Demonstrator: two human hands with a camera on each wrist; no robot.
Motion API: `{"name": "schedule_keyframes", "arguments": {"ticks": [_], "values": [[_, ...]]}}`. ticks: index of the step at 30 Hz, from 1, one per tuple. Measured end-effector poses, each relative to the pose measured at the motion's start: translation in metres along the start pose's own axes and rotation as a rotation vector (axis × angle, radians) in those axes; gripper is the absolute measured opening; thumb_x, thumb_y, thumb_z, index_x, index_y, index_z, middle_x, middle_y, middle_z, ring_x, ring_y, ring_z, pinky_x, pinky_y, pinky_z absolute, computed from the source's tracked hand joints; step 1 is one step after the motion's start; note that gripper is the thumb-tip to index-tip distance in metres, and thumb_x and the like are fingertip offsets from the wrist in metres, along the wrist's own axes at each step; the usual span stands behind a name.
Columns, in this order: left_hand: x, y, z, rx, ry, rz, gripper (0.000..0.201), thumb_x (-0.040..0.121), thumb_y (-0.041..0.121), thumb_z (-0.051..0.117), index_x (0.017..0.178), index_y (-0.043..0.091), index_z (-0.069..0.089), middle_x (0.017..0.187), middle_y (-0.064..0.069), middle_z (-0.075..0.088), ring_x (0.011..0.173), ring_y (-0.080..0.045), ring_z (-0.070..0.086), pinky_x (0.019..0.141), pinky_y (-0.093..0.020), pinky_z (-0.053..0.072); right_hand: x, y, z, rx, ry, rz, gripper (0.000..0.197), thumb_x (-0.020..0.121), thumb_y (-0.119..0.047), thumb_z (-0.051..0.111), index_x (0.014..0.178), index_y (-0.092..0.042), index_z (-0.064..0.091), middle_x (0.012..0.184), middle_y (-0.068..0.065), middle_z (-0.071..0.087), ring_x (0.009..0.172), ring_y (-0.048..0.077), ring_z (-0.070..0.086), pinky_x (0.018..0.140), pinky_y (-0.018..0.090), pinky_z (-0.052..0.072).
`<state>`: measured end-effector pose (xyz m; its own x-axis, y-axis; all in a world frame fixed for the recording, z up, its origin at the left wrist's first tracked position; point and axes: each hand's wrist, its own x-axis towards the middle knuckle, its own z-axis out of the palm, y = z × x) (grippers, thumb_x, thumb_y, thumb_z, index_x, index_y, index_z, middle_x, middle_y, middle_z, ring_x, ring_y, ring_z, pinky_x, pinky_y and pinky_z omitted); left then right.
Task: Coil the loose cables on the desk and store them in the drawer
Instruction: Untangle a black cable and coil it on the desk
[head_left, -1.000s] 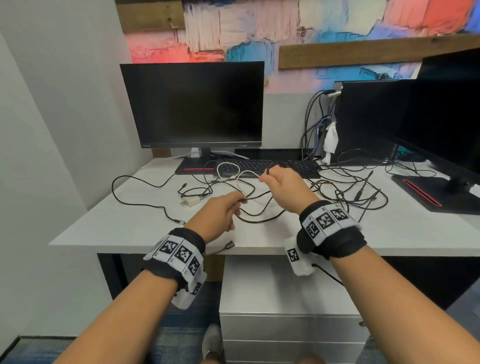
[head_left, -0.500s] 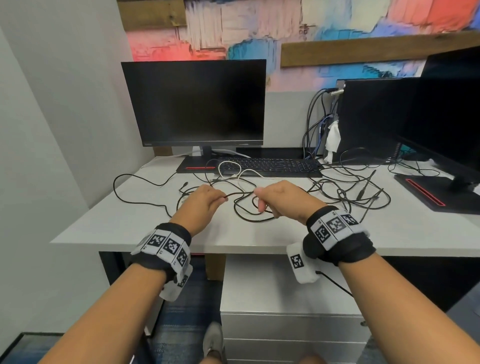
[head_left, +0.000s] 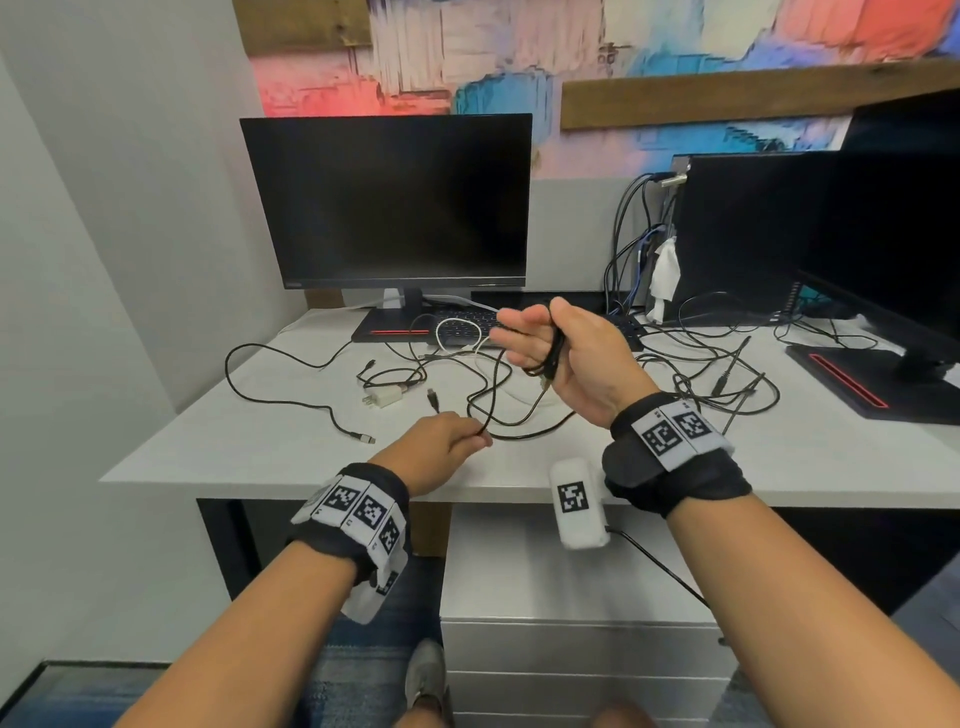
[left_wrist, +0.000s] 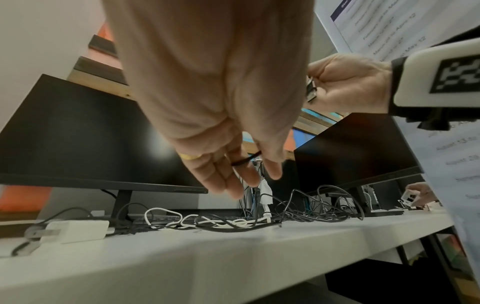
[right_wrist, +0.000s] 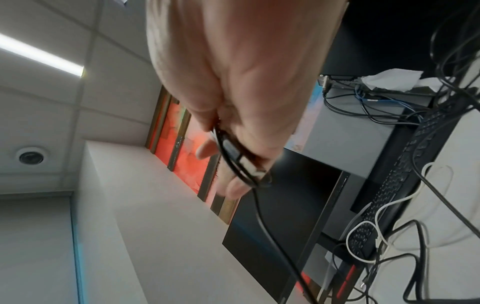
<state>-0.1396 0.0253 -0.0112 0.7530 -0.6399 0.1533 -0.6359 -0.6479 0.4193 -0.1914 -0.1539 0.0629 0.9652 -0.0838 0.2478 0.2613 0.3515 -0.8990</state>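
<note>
A black cable (head_left: 496, 387) runs between my two hands above the white desk (head_left: 519, 467). My right hand (head_left: 540, 338) is raised over the desk's middle, palm turned towards me. Its thumb and fingers hold short loops of this cable, with the USB plug (left_wrist: 311, 90) hanging below the palm; the right wrist view shows the plug (right_wrist: 248, 165) against my fingers. My left hand (head_left: 475, 439) is low near the desk's front edge and pinches the same cable (left_wrist: 245, 161) further along. The white drawer unit (head_left: 571, 649) stands under the desk with its drawers closed.
Loose on the desk lie a white cable (head_left: 457, 332), a white charger (head_left: 387, 399), a long black cable (head_left: 275, 374) at the left and a black tangle (head_left: 717, 374) at the right. Behind them stand a monitor (head_left: 395, 208), a keyboard (head_left: 467, 325) and a second monitor (head_left: 883, 234).
My right hand rose from the desk and turned palm towards me, bringing up loops of the black cable. My left hand drew back towards the desk's front edge along the cable.
</note>
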Motion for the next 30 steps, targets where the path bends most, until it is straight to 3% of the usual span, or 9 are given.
{"name": "schedule_keyframes", "arguments": {"ticks": [2, 4, 7, 9, 11, 15, 17, 23, 30], "values": [[-0.002, 0.002, 0.0, 0.001, -0.056, 0.026, 0.027, 0.099, 0.026, 0.043, 0.113, 0.018, 0.064, 0.108, -0.001, 0.058, 0.096, -0.008, 0.048, 0.085, -0.019, 0.034, 0.003, 0.004, -0.002, 0.026, 0.037, -0.036, 0.031, 0.103, -0.017, 0.036, 0.097, -0.003, 0.062, 0.117, 0.019, 0.064, 0.108, 0.027, 0.064, 0.096, 0.037, 0.051], [-0.004, 0.003, 0.0, -0.001, -0.082, 0.054, 0.026, 0.098, 0.026, 0.044, 0.113, 0.019, 0.064, 0.107, 0.001, 0.059, 0.096, -0.006, 0.048, 0.084, -0.017, 0.033, 0.007, 0.007, -0.005, -0.065, 0.077, -0.072, 0.025, 0.101, -0.016, 0.043, 0.098, -0.007, 0.065, 0.123, 0.014, 0.06, 0.113, 0.022, 0.058, 0.101, 0.036, 0.044], [-0.006, 0.007, -0.003, -0.05, -0.021, 0.104, 0.024, 0.098, 0.025, 0.046, 0.113, 0.017, 0.064, 0.106, 0.005, 0.061, 0.095, -0.005, 0.052, 0.079, -0.009, 0.036, 0.007, 0.009, -0.007, -0.406, 0.146, -0.138, 0.021, 0.097, -0.02, 0.051, 0.092, -0.017, 0.071, 0.124, 0.01, 0.062, 0.111, 0.021, 0.059, 0.084, 0.034, 0.044], [-0.007, 0.012, -0.008, -0.09, 0.047, 0.129, 0.021, 0.097, 0.023, 0.047, 0.109, 0.016, 0.063, 0.102, 0.005, 0.063, 0.093, -0.008, 0.057, 0.08, -0.012, 0.042, 0.006, 0.011, -0.006, -0.634, 0.194, -0.169, 0.025, 0.094, -0.023, 0.055, 0.092, -0.005, 0.072, 0.104, 0.025, 0.066, 0.096, 0.036, 0.059, 0.073, 0.039, 0.046], [-0.008, 0.017, -0.016, -0.11, 0.131, 0.158, 0.018, 0.097, 0.022, 0.047, 0.105, 0.014, 0.062, 0.094, 0.004, 0.064, 0.089, -0.01, 0.06, 0.08, -0.018, 0.047, 0.007, 0.012, -0.008, -0.88, 0.172, -0.185, 0.035, 0.093, -0.028, 0.053, 0.096, 0.004, 0.067, 0.098, 0.025, 0.066, 0.094, 0.037, 0.058, 0.08, 0.043, 0.047], [-0.008, 0.018, -0.031, -0.1, 0.321, 0.189, 0.016, 0.097, 0.02, 0.048, 0.102, 0.013, 0.061, 0.086, 0.003, 0.064, 0.079, -0.008, 0.061, 0.073, -0.016, 0.046, 0.007, 0.012, -0.008, -1.227, 0.025, -0.02, 0.029, 0.097, -0.026, 0.044, 0.093, -0.003, 0.062, 0.082, 0.006, 0.064, 0.067, 0.01, 0.054, 0.053, 0.025, 0.039], [-0.007, 0.017, -0.036, -0.097, 0.38, 0.179, 0.015, 0.096, 0.019, 0.05, 0.102, 0.013, 0.062, 0.085, 0.003, 0.062, 0.077, -0.011, 0.061, 0.072, -0.019, 0.047, 0.005, 0.012, -0.007, -1.236, -0.05, 0.065, 0.028, 0.098, -0.024, 0.04, 0.094, -0.006, 0.061, 0.086, 0.005, 0.069, 0.059, 0.005, 0.051, 0.049, 0.021, 0.035], [-0.003, 0.004, -0.044, -0.177, 0.482, 0.07, 0.014, 0.097, 0.016, 0.048, 0.099, 0.017, 0.061, 0.084, 0.002, 0.063, 0.07, -0.011, 0.063, 0.071, -0.024, 0.051, -0.001, 0.018, -0.006, -1.192, -0.215, 0.094, 0.04, 0.094, -0.047, 0.049, 0.085, -0.01, 0.061, 0.069, 0.001, 0.051, 0.065, 0.015, 0.056, 0.068, 0.032, 0.05], [-0.007, 0.016, -0.038, -0.472, 0.277, -0.029, 0.024, 0.099, 0.03, 0.04, 0.113, 0.025, 0.059, 0.088, 0.009, 0.061, 0.076, -0.002, 0.059, 0.078, -0.018, 0.047, -0.005, 0.021, 0.003, -0.492, -0.17, 0.173, 0.045, 0.1, -0.038, 0.041, 0.064, -0.012, 0.047, 0.051, -0.002, 0.033, 0.041, 0.012, 0.027, 0.044, 0.024, 0.034]]}}
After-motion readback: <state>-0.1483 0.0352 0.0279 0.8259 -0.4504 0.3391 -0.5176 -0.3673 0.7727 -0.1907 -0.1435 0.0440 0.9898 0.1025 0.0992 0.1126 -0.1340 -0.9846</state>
